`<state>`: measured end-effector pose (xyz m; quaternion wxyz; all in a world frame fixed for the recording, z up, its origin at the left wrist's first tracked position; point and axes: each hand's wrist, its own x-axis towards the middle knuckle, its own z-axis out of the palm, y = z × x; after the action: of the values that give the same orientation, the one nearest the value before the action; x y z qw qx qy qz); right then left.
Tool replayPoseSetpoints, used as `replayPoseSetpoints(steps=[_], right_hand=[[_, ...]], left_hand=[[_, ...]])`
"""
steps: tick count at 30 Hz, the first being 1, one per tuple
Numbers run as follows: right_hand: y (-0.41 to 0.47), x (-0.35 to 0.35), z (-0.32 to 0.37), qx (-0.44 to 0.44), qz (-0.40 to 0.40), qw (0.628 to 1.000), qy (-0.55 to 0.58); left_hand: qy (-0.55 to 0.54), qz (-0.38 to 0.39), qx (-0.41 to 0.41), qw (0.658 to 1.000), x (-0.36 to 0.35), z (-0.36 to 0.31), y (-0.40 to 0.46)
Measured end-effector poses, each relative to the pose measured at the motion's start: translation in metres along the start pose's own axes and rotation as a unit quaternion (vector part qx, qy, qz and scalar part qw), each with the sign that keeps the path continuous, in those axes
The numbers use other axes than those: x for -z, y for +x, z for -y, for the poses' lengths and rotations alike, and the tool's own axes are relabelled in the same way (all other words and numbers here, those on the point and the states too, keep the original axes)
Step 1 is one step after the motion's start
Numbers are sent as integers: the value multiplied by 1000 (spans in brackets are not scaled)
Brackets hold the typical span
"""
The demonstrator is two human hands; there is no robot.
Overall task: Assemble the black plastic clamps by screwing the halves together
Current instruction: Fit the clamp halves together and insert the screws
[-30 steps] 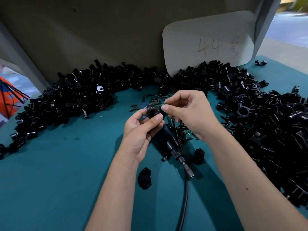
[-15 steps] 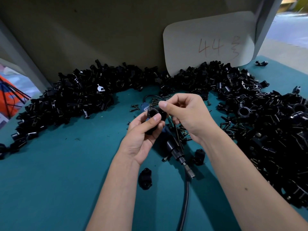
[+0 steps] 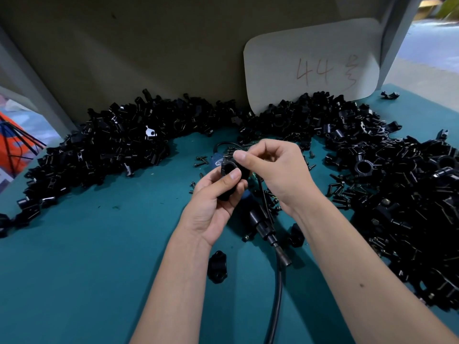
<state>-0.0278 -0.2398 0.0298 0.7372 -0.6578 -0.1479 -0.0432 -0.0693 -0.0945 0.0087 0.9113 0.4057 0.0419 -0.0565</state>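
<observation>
— Two hands are seen over the teal table [image 3: 74,281]. What is held in them?

— One black clamp [image 3: 229,170] is gripped by the left hand [image 3: 213,207], with the thumb laid across its front and the fingers curled behind it. The clamp is kept up off the table, near the middle of the view.

— And the right hand [image 3: 275,175]?

— Its fingers are curled, and its fingertips [image 3: 239,156] are pinched at the top edge of the clamp, at about 1 o'clock from it. What is pinched there is too small to be told.

— What is found under the hands?

— A black power screwdriver [image 3: 265,227] is laid on the table at 5 o'clock from the clamp, with its cable [image 3: 277,306] run toward 6 o'clock. Loose screws [image 3: 201,161] are scattered beside it. One clamp piece [image 3: 217,266] is set at 6 o'clock, apart from the rest.

— And the big black heaps?

— A pile of clamp parts [image 3: 99,155] is spread from 9 to 12 o'clock, and a second pile [image 3: 402,194] from 1 to 4 o'clock. A white card [image 3: 310,63] marked "44" is leaned on the wall at 1 o'clock.
</observation>
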Motion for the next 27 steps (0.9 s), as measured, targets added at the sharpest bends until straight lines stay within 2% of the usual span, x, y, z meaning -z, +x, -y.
replayPoseSetpoints(steps=[2, 7, 14, 18, 27], right_hand=[[-1, -2, -2, 5, -12, 1000, -5], [-2, 2, 0, 17, 49, 999, 9], [1, 2, -4, 27, 4, 1000, -4], [1, 9, -3, 1, 69, 997, 22], [-1, 0, -7, -3, 95, 994, 44]], left_hand=[[9, 2, -3, 1000, -1, 0, 0], [-19, -14, -14, 1000, 0, -2, 1], [24, 0, -16, 1000, -1, -2, -2], [-19, -14, -22, 999, 1, -5, 0], [4, 6, -27, 1000, 7, -16, -4]])
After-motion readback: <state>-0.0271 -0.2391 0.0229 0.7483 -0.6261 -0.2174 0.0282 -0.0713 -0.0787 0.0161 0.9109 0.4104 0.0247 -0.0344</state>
